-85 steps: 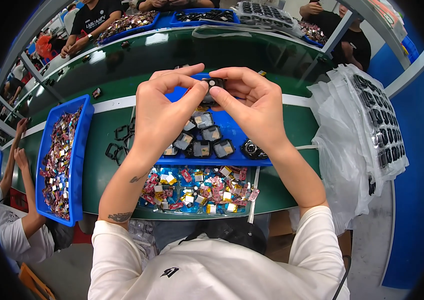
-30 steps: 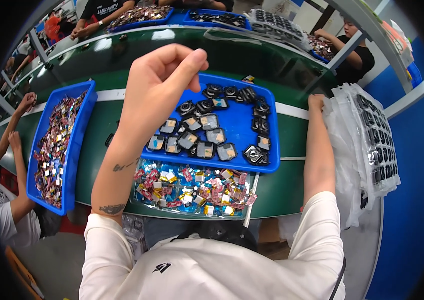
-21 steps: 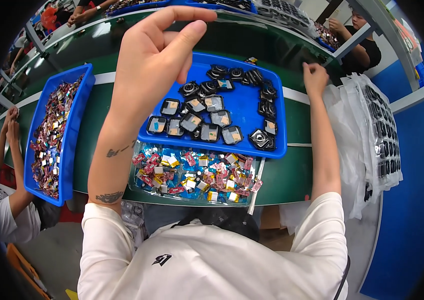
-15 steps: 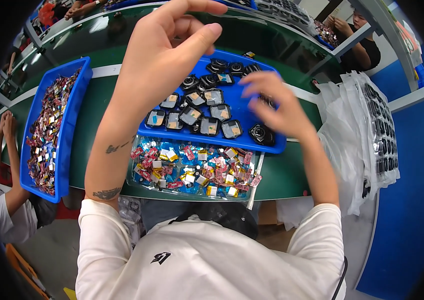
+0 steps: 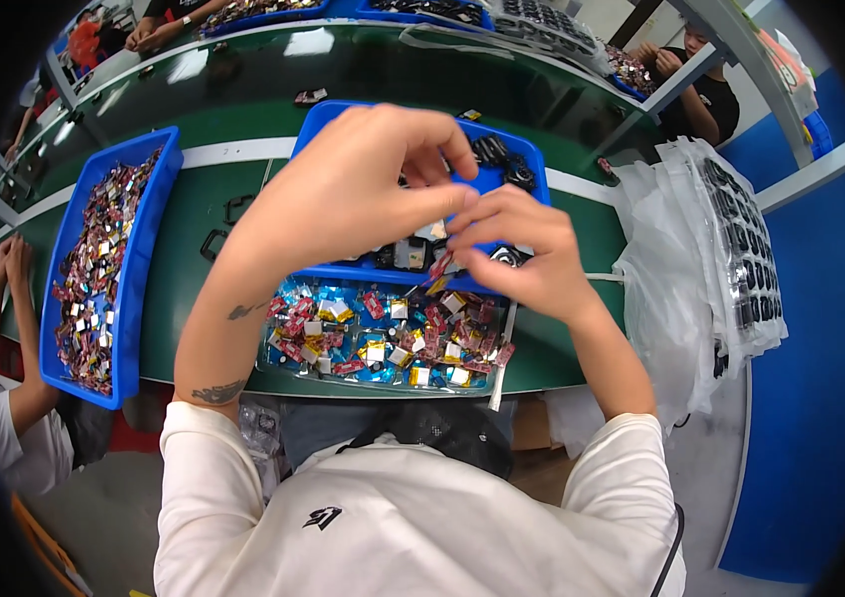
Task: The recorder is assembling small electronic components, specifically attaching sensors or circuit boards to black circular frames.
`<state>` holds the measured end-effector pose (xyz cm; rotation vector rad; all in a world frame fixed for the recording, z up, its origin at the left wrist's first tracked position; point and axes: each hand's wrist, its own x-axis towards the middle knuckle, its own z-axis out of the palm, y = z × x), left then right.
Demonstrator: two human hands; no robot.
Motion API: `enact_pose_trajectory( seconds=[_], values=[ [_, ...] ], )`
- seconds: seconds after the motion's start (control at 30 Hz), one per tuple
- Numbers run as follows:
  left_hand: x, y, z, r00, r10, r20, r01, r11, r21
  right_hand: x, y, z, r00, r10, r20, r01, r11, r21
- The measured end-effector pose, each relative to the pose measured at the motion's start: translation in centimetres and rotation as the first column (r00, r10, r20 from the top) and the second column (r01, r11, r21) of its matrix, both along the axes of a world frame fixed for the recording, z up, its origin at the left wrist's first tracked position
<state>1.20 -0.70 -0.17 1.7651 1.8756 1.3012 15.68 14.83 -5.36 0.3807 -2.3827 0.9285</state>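
Above the blue plastic tray [image 5: 527, 164] of small black parts, both hands meet at the middle of the view. The left hand [image 5: 358, 194] comes in from the lower left with its fingers curled and thumb pressed toward the index finger, closed narrowly on something. The right hand [image 5: 517, 249] sits just below and to the right of it, fingertips pinched together and touching the left fingertips. A small flat component with a red tab [image 5: 437, 269] hangs at the pinch point, just under the right fingertips; whether one hand or both grip it cannot be told. Its long axis runs roughly from upper right down to lower left, pointing toward the person.

Directly beneath the hands, on the near edge of the green desk [image 5: 189, 269], lies a clear shallow tray of red, blue and silver foil-wrapped pieces [image 5: 383, 338]. The component sits between this tray and the blue one, nearer the right hand. A second blue plastic bin of mixed red and silver parts [image 5: 94, 269] stands well apart to the left. Stacked clear bags of black parts [image 5: 731, 249] lie to the right.
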Motion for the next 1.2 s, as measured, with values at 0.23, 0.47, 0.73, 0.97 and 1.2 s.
enact_pose_trajectory(
  seconds=[0.23,0.47,0.73,0.97,1.2],
  values=[
    [0.5,0.9,0.0,0.989,0.076,0.130,-0.076,0.997,-0.007,-1.7,1.2,2.7,0.984,-0.089,-0.154,0.048,0.967,-0.251],
    [-0.2,1.4,-0.7,0.992,0.064,0.110,-0.095,0.948,0.304,-3.6,0.7,4.4,1.000,-0.017,-0.007,0.005,0.589,-0.808],
    [0.0,1.4,-0.2,0.979,0.204,-0.008,-0.188,0.918,0.349,-1.9,-0.5,4.4,0.946,-0.227,-0.233,0.189,0.966,-0.175],
    [0.1,2.0,-0.4,0.820,0.435,-0.371,-0.281,0.872,0.402,-1.7,0.6,3.7,0.981,-0.178,0.075,0.191,0.845,-0.500],
    [0.2,2.3,-1.2,0.980,0.145,0.138,-0.164,0.977,0.138,-1.8,2.1,4.1,0.991,-0.033,0.129,0.109,0.761,-0.639]
  ],
)
